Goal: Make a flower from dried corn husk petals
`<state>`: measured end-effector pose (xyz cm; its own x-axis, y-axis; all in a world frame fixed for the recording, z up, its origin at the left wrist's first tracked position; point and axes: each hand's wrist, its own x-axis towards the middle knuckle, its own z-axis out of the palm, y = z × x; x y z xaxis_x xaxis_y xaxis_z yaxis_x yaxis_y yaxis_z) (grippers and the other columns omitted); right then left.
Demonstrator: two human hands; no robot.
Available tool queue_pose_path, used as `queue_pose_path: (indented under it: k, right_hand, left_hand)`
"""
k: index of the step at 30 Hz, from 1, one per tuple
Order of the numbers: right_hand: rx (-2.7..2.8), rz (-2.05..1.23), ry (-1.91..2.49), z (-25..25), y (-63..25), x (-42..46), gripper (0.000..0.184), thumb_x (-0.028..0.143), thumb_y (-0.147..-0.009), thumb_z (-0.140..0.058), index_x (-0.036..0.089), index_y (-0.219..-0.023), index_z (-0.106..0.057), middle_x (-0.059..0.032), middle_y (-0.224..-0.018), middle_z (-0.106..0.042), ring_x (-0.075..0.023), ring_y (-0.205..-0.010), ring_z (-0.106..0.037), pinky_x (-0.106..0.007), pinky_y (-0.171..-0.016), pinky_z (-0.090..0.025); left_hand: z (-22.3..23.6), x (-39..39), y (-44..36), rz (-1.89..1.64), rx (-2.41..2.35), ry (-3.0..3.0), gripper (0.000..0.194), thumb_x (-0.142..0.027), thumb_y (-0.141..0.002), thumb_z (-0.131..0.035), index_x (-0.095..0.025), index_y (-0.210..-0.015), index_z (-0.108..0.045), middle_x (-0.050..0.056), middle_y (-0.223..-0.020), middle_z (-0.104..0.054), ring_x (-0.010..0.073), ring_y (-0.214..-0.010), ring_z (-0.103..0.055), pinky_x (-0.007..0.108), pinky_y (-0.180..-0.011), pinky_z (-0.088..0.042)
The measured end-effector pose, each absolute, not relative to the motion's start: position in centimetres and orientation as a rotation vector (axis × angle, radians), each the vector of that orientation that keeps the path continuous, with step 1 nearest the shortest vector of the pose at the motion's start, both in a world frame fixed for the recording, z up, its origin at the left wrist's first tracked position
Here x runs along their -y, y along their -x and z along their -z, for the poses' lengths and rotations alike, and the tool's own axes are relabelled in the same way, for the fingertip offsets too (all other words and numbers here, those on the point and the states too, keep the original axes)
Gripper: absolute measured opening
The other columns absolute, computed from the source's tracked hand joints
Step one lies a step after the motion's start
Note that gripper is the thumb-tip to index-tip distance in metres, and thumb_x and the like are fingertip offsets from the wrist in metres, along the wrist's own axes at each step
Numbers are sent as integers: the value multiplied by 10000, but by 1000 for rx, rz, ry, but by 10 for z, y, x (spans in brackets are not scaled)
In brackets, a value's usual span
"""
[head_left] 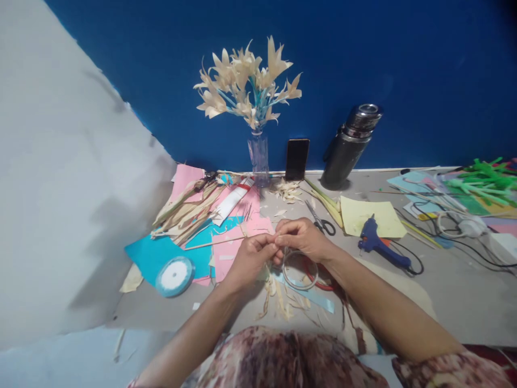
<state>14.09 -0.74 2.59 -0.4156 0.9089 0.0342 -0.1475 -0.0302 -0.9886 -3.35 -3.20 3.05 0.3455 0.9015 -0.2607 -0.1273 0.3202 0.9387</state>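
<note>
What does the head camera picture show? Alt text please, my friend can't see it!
A person's left hand and right hand meet over a cluttered table. Behind them, pale papery flowers stand in a clear vase before a blue wall. A blue glue gun lies to the right, with blue and pink paper to the left.

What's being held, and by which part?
Apparently the thin stick, near its right end, by the left hand; what the right hand pinches, if anything, is hidden.
</note>
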Motion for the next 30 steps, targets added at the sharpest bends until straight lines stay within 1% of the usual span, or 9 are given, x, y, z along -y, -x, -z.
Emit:
queue_pose_path:
  k: [4, 9, 12, 14, 15, 20, 26, 28, 30]
  right_hand:
    - [1402, -1465, 934, -25, -140, 7, 335, 429, -679, -834, 164, -602, -643, 1, -710, -580, -126, -627, -548, -255, -561, -444]
    - [1361, -1461, 978, -23, -138, 8, 381, 438, -665, -842, 181, -618, -564, 24, -619, -569, -125, -565, -545, -248, -520, -425]
    - [1335, -1659, 880, -27, -137, 11, 330, 433, -715, -813, 184, -825, -626, 20, -628, -620, -141, -550, -587, -270, -544, -459]
    - [1339, -1754, 806, -29, -137, 12, 357, 428, -764, -776, 174, -983, -654, 7, -645, -650, -152, -559, -612, -287, -567, -476]
    - [1350, -1753, 792, -30, -137, 12, 352, 428, -782, -758, 167, -1000, -668, -1, -653, -658, -155, -570, -620, -289, -574, -478]
    - [1351, -1574, 876, -26, -136, 9, 261, 417, -752, -773, 164, -768, -712, -9, -681, -656, -126, -563, -571, -255, -527, -432]
    - [1214, -1488, 917, -17, -136, 3, 278, 393, -696, -824, 147, -711, -695, 20, -644, -607, -72, -513, -448, -216, -474, -325]
    - [1170, -1484, 920, -17, -136, 3, 282, 386, -682, -836, 148, -715, -689, 22, -647, -600, -71, -514, -449, -213, -467, -312]
    - [1150, -1506, 915, -18, -134, 3, 287, 390, -676, -840, 151, -729, -691, 16, -668, -607, -81, -533, -478, -217, -478, -336]
  left_hand:
    - [-32, 34, 33, -819, -982, -1072, 167, -281, -755, -744, -118, -762, -708, 57, -685, -684, 124, -575, -603, 253, -594, -476]
    - [-35, 38, 28, -854, -986, -1098, 181, -301, -764, -727, -125, -734, -695, 54, -650, -679, 121, -524, -593, 251, -567, -462]
    - [-35, 38, 28, -912, -992, -1070, 233, -347, -775, -723, -133, -705, -667, 44, -624, -660, 117, -511, -579, 242, -548, -444]
    - [-32, 37, 30, -930, -958, -1037, 249, -361, -779, -725, -132, -710, -654, 36, -618, -648, 110, -507, -567, 233, -540, -430]
    - [-30, 36, 31, -929, -932, -1022, 248, -360, -781, -726, -130, -721, -653, 34, -621, -646, 107, -512, -564, 229, -545, -429]
    - [-23, 30, 33, -881, -891, -1006, 237, -343, -778, -742, -126, -753, -649, 23, -625, -639, 93, -509, -556, 213, -537, -419]
    - [-27, 18, 31, -840, -952, -1111, 221, -319, -773, -732, -128, -719, -635, 51, -635, -679, 95, -475, -562, 204, -480, -418]
    - [-27, 15, 31, -848, -955, -1115, 186, -297, -760, -738, -129, -775, -659, 57, -667, -694, 106, -481, -576, 210, -465, -426]
    - [-24, 14, 31, -891, -932, -1072, 202, -286, -731, -765, -143, -841, -672, 38, -679, -685, 125, -510, -596, 225, -469, -453]
